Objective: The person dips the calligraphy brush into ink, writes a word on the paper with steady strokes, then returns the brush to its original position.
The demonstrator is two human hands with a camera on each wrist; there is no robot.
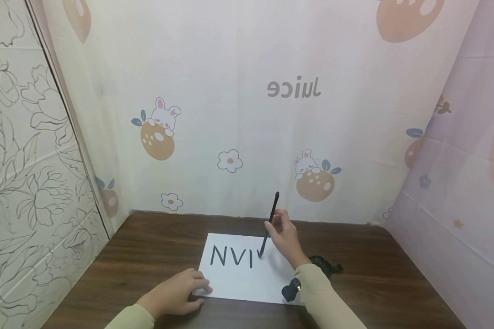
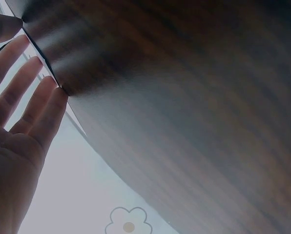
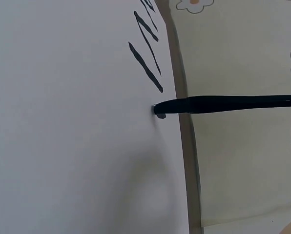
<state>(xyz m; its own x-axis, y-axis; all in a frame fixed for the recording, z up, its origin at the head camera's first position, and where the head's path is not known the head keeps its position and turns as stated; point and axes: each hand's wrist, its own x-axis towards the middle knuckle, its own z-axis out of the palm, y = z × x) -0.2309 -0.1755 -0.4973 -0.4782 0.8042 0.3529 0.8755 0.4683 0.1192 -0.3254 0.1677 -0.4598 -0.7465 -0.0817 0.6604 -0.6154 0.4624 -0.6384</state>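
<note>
A white sheet of paper (image 1: 238,285) lies on the wooden table, with the black letters N, V and I painted across its upper part. My right hand (image 1: 287,235) pinches a black brush (image 1: 272,212) by its shaft, held steeply. The dark brush tip (image 3: 162,106) touches the paper just right of the I, with a short dark mark under it in the right wrist view. At the sheet's lower left edge rests my left hand (image 1: 174,291), its fingers extended and fingertips on the paper's border. The left wrist view shows those fingers (image 2: 48,114) from the palm side.
A dark, glossy object (image 1: 323,263) sits right of the paper, partly hidden by the right sleeve; its kind is unclear. A small black camera (image 1: 290,290) is on the right wrist. Printed curtains (image 1: 230,114) enclose the brown table (image 1: 366,283) at the back and sides.
</note>
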